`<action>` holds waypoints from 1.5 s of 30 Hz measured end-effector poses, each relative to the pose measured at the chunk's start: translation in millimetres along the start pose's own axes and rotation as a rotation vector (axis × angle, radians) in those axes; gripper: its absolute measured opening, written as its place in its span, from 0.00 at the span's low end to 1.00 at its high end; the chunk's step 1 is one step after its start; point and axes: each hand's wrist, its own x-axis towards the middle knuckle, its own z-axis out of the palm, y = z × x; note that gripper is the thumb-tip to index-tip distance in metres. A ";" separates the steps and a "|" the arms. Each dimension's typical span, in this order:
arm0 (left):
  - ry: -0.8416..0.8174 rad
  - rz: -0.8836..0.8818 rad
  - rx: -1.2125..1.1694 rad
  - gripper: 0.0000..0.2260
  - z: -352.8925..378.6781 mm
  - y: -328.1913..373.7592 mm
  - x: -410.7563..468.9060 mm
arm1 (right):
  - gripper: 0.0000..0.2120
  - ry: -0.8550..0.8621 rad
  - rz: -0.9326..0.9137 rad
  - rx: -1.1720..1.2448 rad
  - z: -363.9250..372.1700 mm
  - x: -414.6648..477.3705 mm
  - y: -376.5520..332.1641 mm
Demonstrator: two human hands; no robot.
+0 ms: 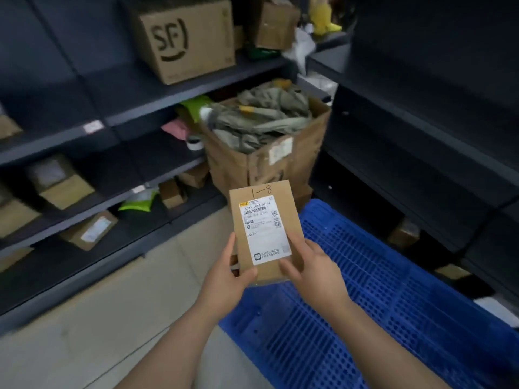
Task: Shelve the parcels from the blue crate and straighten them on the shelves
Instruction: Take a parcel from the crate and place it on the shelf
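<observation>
One small brown parcel (266, 228) held upright in front of the chest, over the near edge of the blue crate (379, 290). One white shipping label (264, 228) faces the camera; "1-8" is handwritten above it on the cardboard.

Two hands on the parcel. Left hand (227, 279) grips the lower left corner, thumb on the front face, fingers wrapped behind. Right hand (314, 268) grips the lower right edge, thumb pressed on the front near the label's bottom corner, fingers behind. Both closed on the parcel; neither spread.

The blue crate is slatted plastic, lying on the floor at lower right. No parcels visible inside the part that shows.

Left shelving (84, 130): four dark shelf levels visible. Top level: one large box marked "SF" (185, 37), one smaller brown box (273, 22) to its right. Lower levels: several small brown boxes, count uncertain through blur, and two green bags (137, 203).

One tall open carton (264, 158) stands on the floor between the two shelf units, heaped with grey-green cloth (261, 116).

Right shelving (421, 108): dark, mostly in shadow; two small brown boxes (404, 233) on its lowest levels.

Floor (112, 318): pale tile.
</observation>
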 end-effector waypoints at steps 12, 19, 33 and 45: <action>0.281 -0.097 -0.060 0.33 -255.0 -53.2 40.7 | 0.27 -0.131 -0.192 0.014 144.8 131.7 -208.3; 0.340 -0.135 -0.114 0.27 -353.7 -106.7 102.4 | 0.25 -0.188 -0.227 0.054 234.7 209.9 -270.2; 0.477 -0.120 -0.226 0.22 -438.2 -207.6 291.9 | 0.23 -0.223 -0.327 0.105 390.4 418.0 -290.7; 0.677 -0.097 -0.247 0.18 -475.8 -248.8 401.6 | 0.20 -0.232 -0.382 0.158 462.5 530.5 -297.4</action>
